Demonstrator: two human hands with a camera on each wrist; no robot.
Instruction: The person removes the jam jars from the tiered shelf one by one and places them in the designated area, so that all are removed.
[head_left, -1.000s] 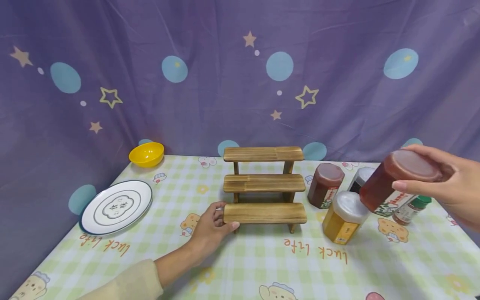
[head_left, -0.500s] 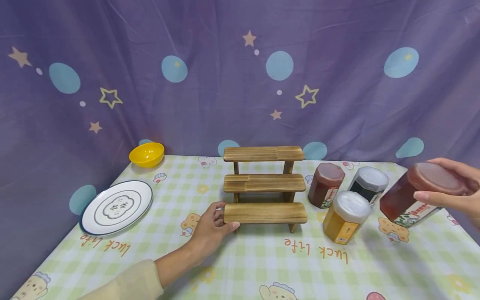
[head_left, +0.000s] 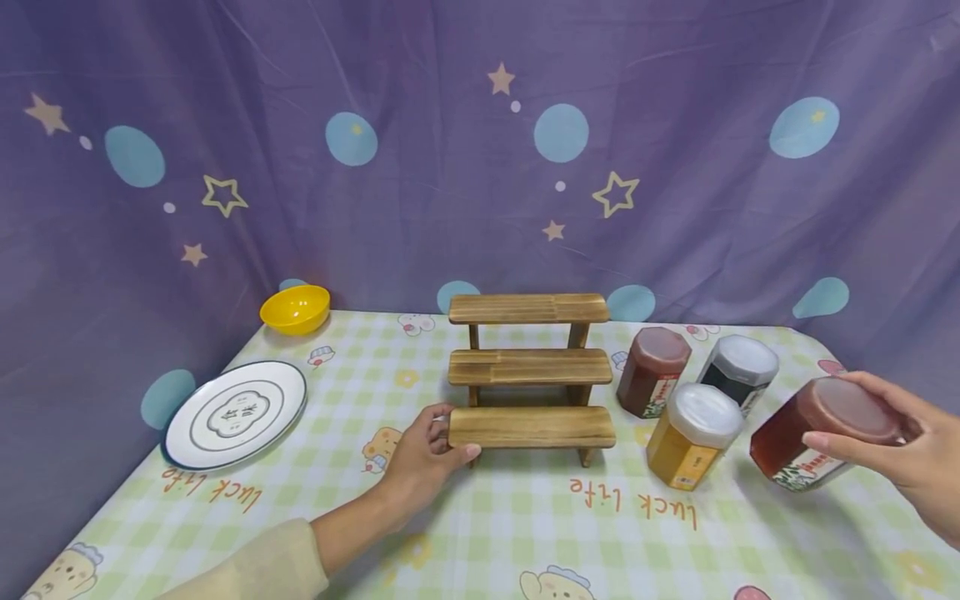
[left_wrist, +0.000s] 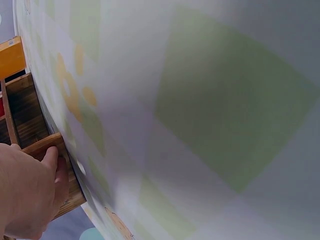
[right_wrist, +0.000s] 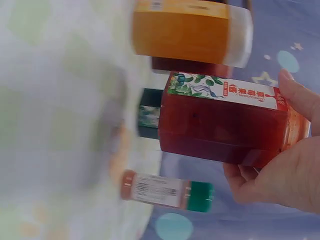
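A three-tier wooden stand [head_left: 531, 427] is in the middle of the table in the head view. My left hand [head_left: 416, 458] grips the left end of its lowest tier, thumb at the front. At the right, my right hand [head_left: 907, 454] holds a red strawberry jam jar [right_wrist: 225, 122] near its lid. That jar looks tilted and raised off the cloth. Beside it stand a yellow jar [head_left: 678, 450] with a white lid, a dark jar [head_left: 735, 379], and another red jar [head_left: 648, 383]. A green-capped shaker bottle [right_wrist: 160, 191] shows in the right wrist view; the head view hides it.
A white plate [head_left: 281, 387] with a dark rim lies at the left of the table. Behind it, near the back left corner, stands a yellow bowl [head_left: 296, 315]. A purple curtain [head_left: 420, 225] hangs along the back, over a checked tablecloth [head_left: 480, 542].
My right hand has carried the red jam jar right, then down and nearer to me. The green-capped bottle went out of the head view. My left hand stays on the stand.
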